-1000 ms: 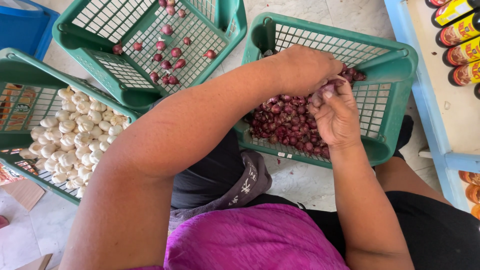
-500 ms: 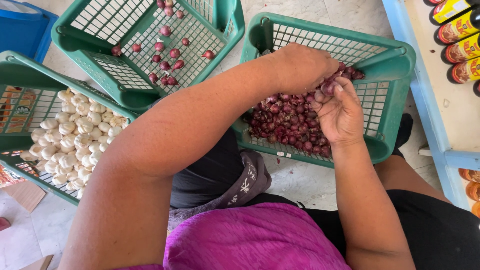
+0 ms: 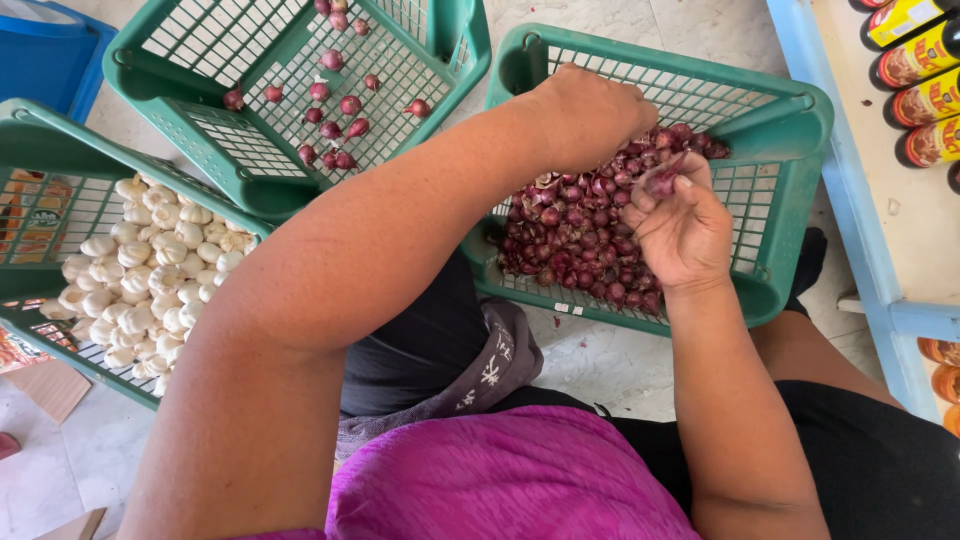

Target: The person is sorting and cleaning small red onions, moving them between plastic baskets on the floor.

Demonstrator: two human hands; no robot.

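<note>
The right hand (image 3: 685, 235) pinches a shallot (image 3: 662, 178) in its fingers above the pile (image 3: 575, 235), the curled left hand (image 3: 590, 115) just at 10 o'clock, its fingers hidden.

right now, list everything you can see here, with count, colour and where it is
green baskets: three, green plastic mesh, on the pale floor ahead of the person
shallots: a large heap, dark red, in the right basket
loose shallots: about a dozen or more, red, scattered in the top middle basket
garlic bulbs: a heap, white, in the left basket
blue tub: one, blue, top left corner
bottles: several, dark with yellow and red labels, on the pale blue shelf at right
cardboard: pieces, brown, lower left floor
left hand: over the shallot heap
right hand: fingers hold one shallot above the heap
</note>
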